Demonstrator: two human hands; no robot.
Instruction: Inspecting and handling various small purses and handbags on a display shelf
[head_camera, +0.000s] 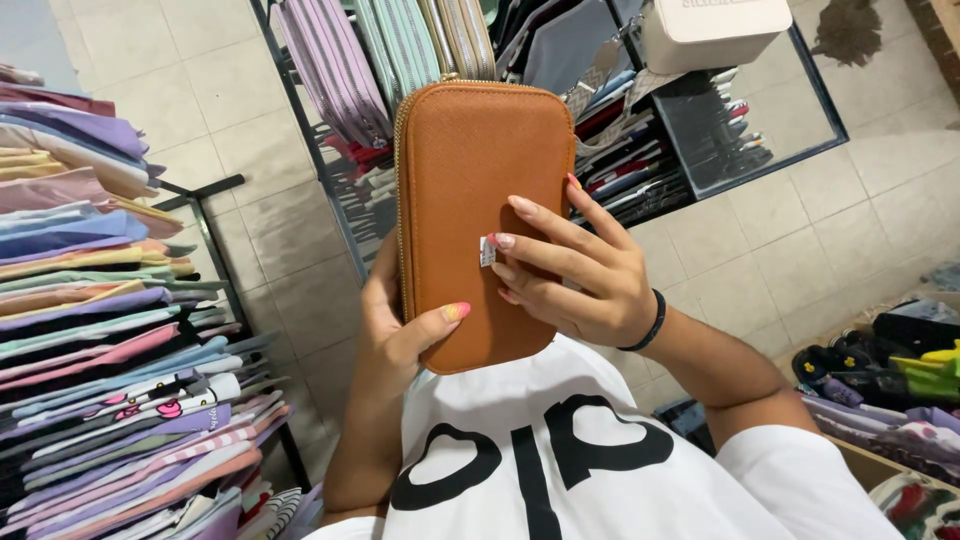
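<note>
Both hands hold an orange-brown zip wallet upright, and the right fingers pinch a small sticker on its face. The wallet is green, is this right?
Not quite: the head view shows the zip wallet is orange-brown, not green. The left hand and right hand do hold it upright, right fingers on the small sticker.

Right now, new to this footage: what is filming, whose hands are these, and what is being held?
One camera, worn on a person's head, looks down at their own two bare hands; there is no robot. The left hand grips the lower left edge of a tan, grained-leather zip-around wallet, thumb on its front. The right hand presses its fingers on the front, pinching a small white tag. A black wristband circles the right wrist. Stacks of folded pastel shirts fill a rack at left; more pastel wallets hang above. The floor is pale tile.
</note>
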